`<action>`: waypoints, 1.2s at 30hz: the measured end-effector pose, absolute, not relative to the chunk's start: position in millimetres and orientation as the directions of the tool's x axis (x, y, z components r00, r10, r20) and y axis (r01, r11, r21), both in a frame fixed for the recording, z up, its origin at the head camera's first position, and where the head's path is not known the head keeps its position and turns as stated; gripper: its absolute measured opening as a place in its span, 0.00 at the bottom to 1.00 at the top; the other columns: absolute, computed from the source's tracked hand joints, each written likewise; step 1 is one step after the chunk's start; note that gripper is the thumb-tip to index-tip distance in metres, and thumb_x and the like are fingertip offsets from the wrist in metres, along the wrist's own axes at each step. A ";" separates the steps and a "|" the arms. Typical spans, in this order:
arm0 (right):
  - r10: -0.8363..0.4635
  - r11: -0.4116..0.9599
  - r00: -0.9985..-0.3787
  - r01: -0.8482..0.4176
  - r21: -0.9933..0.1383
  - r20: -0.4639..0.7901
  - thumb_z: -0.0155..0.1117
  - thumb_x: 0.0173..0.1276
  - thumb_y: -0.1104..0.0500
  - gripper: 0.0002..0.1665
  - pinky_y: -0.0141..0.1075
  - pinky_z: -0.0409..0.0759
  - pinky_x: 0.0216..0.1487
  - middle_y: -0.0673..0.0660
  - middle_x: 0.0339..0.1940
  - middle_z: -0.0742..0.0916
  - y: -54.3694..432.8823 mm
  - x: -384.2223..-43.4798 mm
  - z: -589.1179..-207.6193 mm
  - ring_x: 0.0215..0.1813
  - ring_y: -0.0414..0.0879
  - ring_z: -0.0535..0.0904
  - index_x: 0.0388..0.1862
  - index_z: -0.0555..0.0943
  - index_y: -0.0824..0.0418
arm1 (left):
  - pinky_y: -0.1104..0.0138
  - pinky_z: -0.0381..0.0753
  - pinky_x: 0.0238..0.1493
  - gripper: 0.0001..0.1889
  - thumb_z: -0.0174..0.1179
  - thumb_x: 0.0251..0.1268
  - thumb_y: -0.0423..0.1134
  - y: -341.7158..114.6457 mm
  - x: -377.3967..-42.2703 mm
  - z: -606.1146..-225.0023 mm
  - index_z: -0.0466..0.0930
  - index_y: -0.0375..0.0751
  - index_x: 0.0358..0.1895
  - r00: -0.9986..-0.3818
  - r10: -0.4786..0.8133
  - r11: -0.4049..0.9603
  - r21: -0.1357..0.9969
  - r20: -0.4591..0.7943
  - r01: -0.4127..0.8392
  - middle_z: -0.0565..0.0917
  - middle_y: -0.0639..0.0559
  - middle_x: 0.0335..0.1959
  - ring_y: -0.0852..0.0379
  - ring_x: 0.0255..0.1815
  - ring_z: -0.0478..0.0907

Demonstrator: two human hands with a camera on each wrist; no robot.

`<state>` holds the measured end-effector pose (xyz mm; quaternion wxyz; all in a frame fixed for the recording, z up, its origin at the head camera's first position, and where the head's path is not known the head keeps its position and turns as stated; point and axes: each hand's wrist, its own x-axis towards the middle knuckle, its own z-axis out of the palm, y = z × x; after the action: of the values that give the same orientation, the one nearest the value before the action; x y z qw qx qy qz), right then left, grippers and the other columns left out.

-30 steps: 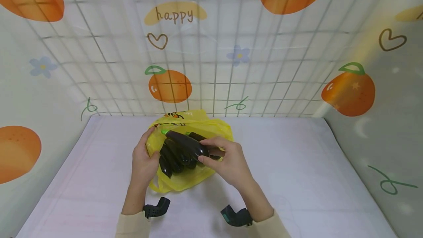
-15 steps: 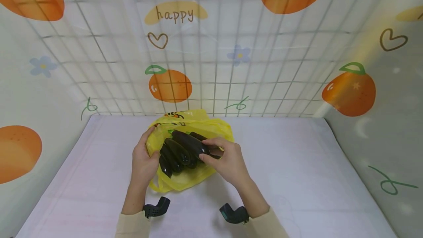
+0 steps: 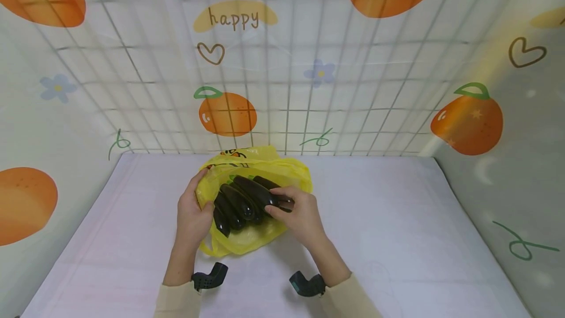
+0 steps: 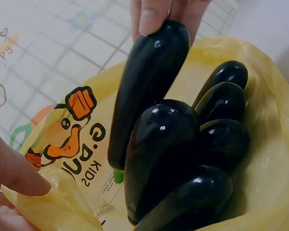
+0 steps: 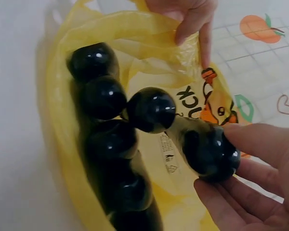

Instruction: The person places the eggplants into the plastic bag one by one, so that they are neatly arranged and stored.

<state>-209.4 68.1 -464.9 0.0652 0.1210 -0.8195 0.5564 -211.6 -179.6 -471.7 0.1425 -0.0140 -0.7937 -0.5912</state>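
Observation:
In the head view, my left hand (image 3: 192, 212) grips the left side of a yellow plastic bag (image 3: 291, 168) whose mouth gapes toward me. My right hand (image 3: 300, 215) pinches a glossy dark eggplant (image 3: 253, 189) by its thick end, thumb on one side and fingers on the other. The left wrist view has this held eggplant (image 4: 149, 91) pointing green stem down inside the bag, beside another eggplant (image 4: 164, 130). Several more eggplants lie bunched in the bag, round ends up, as the right wrist view shows with one eggplant (image 5: 106, 98). Their stems are mostly hidden.
The bag rests on a white-covered table (image 3: 397, 220), near its back edge. Behind rises a white curtain (image 3: 353, 72) with a grid pattern and printed oranges. A black wrist camera (image 3: 211, 277) is strapped to the left wrist, another camera (image 3: 307, 284) to the right.
The held eggplant's stem end has shifted right and slightly down, toward the other eggplants in the bag. My right wrist has swung a little left. My left hand stays on the bag.

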 end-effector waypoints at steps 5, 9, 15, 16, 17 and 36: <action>-0.112 0.366 -0.965 -0.260 -0.893 0.236 0.80 0.60 0.69 0.22 0.37 0.89 0.48 0.63 0.52 0.89 66.1 -213.0 -473.6 0.51 0.56 0.89 0.54 0.88 0.67 | 0.51 0.66 0.77 0.40 0.48 0.62 0.14 -179.3 -211.3 -471.7 0.65 0.41 0.80 -0.961 -0.144 0.294 0.937 0.237 0.187 0.65 0.47 0.81 0.48 0.80 0.62; -0.122 0.366 -0.964 -0.266 -0.892 0.237 0.79 0.60 0.69 0.21 0.38 0.89 0.46 0.64 0.50 0.89 64.6 -215.2 -481.6 0.49 0.57 0.90 0.54 0.87 0.69 | 0.51 0.66 0.77 0.41 0.48 0.62 0.14 -179.3 -211.3 -471.3 0.64 0.40 0.80 -0.962 -0.145 0.298 0.938 0.230 0.179 0.65 0.47 0.81 0.48 0.80 0.62; -0.127 0.380 -0.963 -0.270 -0.884 0.239 0.80 0.61 0.68 0.22 0.38 0.89 0.47 0.63 0.48 0.90 60.9 -217.0 -490.6 0.48 0.56 0.90 0.54 0.87 0.68 | 0.51 0.66 0.77 0.40 0.49 0.62 0.15 -180.2 -211.3 -471.8 0.64 0.40 0.80 -0.962 -0.150 0.308 0.935 0.228 0.174 0.65 0.46 0.80 0.47 0.79 0.63; -0.124 0.385 -0.963 -0.268 -0.883 0.239 0.80 0.61 0.68 0.22 0.38 0.89 0.47 0.63 0.49 0.90 60.2 -217.2 -491.4 0.48 0.56 0.90 0.55 0.87 0.68 | 0.51 0.66 0.77 0.41 0.48 0.62 0.15 -180.3 -211.4 -471.9 0.64 0.41 0.80 -0.962 -0.150 0.306 0.936 0.227 0.173 0.65 0.46 0.80 0.47 0.79 0.62; -0.122 0.388 -0.963 -0.271 -0.881 0.242 0.80 0.61 0.68 0.22 0.38 0.89 0.47 0.63 0.49 0.90 59.6 -217.4 -492.4 0.49 0.56 0.90 0.55 0.87 0.68 | 0.51 0.66 0.77 0.41 0.48 0.62 0.15 -180.4 -211.4 -471.5 0.64 0.41 0.80 -0.963 -0.148 0.304 0.937 0.227 0.174 0.65 0.47 0.81 0.47 0.80 0.62; -0.101 0.477 -0.944 -0.323 -0.817 0.315 0.79 0.64 0.64 0.22 0.45 0.88 0.51 0.61 0.54 0.89 54.0 -218.9 -505.6 0.51 0.57 0.88 0.57 0.87 0.64 | 0.51 0.64 0.78 0.41 0.49 0.61 0.16 -182.1 -212.8 -471.3 0.65 0.42 0.80 -0.961 -0.152 0.308 0.935 0.230 0.175 0.66 0.47 0.80 0.49 0.79 0.62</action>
<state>-218.9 54.0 -505.6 0.1120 0.1246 -0.8519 0.4962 -212.8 -182.1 -471.3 0.1390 -0.0072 -0.7968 -0.5880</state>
